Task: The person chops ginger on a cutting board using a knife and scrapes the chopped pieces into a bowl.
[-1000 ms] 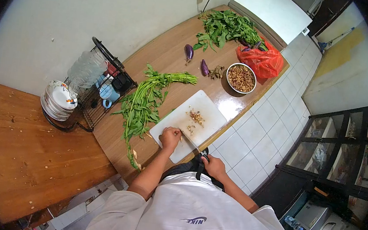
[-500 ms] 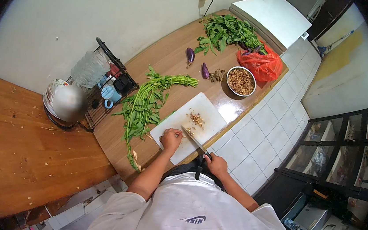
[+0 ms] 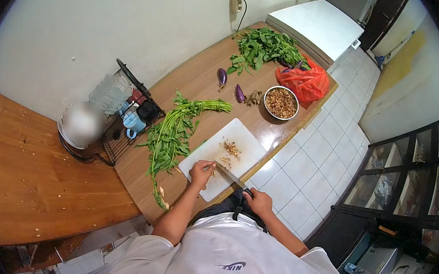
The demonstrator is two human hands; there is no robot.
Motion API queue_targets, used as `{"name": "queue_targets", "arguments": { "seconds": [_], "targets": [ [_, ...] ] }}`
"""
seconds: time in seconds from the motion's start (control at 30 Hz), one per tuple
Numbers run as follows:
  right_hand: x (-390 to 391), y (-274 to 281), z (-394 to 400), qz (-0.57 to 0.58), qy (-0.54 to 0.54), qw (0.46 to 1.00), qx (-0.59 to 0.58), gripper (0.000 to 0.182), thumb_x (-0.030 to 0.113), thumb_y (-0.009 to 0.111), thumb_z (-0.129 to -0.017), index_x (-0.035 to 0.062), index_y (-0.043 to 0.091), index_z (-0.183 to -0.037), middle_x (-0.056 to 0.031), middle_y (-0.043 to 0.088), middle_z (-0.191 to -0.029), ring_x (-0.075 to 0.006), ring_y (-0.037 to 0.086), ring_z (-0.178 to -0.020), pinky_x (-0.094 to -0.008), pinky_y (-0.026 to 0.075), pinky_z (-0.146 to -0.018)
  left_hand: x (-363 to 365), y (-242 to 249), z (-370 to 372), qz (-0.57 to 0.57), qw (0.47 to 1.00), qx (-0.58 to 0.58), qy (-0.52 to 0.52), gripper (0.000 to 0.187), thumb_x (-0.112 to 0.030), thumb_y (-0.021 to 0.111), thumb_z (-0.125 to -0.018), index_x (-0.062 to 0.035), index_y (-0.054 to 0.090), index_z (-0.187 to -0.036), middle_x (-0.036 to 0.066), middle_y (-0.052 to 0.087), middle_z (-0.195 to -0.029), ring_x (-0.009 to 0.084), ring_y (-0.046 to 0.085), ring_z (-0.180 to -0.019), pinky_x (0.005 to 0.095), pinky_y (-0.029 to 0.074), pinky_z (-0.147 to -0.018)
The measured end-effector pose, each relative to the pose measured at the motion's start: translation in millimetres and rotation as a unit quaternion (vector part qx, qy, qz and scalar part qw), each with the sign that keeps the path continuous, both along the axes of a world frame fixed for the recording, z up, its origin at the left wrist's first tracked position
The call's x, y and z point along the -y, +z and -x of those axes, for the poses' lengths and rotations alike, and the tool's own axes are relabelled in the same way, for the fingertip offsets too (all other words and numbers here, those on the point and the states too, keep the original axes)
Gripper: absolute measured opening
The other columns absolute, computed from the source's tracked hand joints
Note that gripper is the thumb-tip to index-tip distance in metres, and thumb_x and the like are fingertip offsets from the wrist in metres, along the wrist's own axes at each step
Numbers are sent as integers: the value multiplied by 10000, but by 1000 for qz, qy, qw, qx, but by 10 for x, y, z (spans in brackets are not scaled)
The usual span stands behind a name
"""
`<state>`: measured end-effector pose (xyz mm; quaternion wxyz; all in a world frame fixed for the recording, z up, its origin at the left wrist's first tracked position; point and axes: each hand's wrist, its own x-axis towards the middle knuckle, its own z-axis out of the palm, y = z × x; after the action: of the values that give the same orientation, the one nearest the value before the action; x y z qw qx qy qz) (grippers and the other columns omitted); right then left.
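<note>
My right hand [image 3: 258,201] is wrapped round the black handle of a kitchen knife [image 3: 234,178]. The blade slants up and left across a white cutting board [image 3: 248,140], its tip close to the fingers of my left hand [image 3: 201,174]. Those left fingers are bent together over the board's left part; a small pale piece seems to lie under them, too hidden to name. Small chopped brown bits [image 3: 231,149] lie in a loose pile on the board, beyond the blade. A bunch of leafy greens [image 3: 169,132] lies left of the board.
Farther back are a bowl of brown chopped bits [image 3: 281,103], two eggplants [image 3: 222,77], a red plastic bag [image 3: 309,85] and more greens [image 3: 265,46]. A dish rack [image 3: 137,110] with cups stands at the left. The table's edge [image 3: 289,138] runs along the right, above a tiled floor.
The camera view has shifted slightly. The knife blade lies a little lower against the board, and my left hand stays beside its tip, fingers still bent.
</note>
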<state>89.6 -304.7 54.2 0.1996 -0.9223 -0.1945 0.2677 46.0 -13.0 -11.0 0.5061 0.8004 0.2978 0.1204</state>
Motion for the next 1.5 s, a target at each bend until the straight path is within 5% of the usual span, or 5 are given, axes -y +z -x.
{"name": "queue_targets", "arguments": {
  "seconds": [0.3, 0.43, 0.73, 1.1, 1.5],
  "targets": [
    [132, -79, 37, -28, -6, 992, 125, 412, 566, 681, -909, 162, 717, -984, -116, 703, -778, -328, 710, -732, -479, 543, -615, 436, 724, -309, -156, 958, -242, -8, 730, -483, 944, -598, -267, 682, -1244, 61, 563, -1305, 327, 486, -1291, 533, 432, -1048],
    [230, -105, 59, -51, -9, 986, 157, 421, 572, 690, -898, 157, 727, -957, -106, 705, -782, -319, 707, -718, -479, 539, -605, 377, 410, -456, -145, 963, -227, 20, 736, -457, 944, -595, -265, 656, -1245, 96, 547, -1301, 333, 461, -1301, 550, 408, -1074],
    [243, -13, -54, -23, 0, 997, 79, 447, 587, 658, -919, 157, 754, -995, -121, 740, -819, -336, 725, -767, -488, 562, -653, 84, 374, -275, -162, 978, -103, 85, 268, -365, 848, -799, -210, 734, -986, 57, 603, -1177, 327, 540, -1199, 498, 455, -1012],
    [98, 122, 72, 12, -29, 998, -46, 591, 651, 547, -971, 102, 763, -1005, -187, 743, -864, -404, 719, -870, -495, 566, -764, 150, 184, 159, -226, 961, -135, -85, 349, -313, 886, -718, -241, 793, -1048, 5, 664, -1117, 270, 589, -1132, 523, 423, -1016],
    [102, -132, 337, 0, -55, 994, -94, 595, 624, 533, -986, 82, 754, -1095, -213, 749, -984, -401, 714, -971, -482, 557, -838, 87, 160, 296, -211, 974, -78, -40, 115, -299, 822, -823, -201, 808, -881, 18, 710, -955, 276, 639, -1007, 451, 514, -870]
  ]
}}
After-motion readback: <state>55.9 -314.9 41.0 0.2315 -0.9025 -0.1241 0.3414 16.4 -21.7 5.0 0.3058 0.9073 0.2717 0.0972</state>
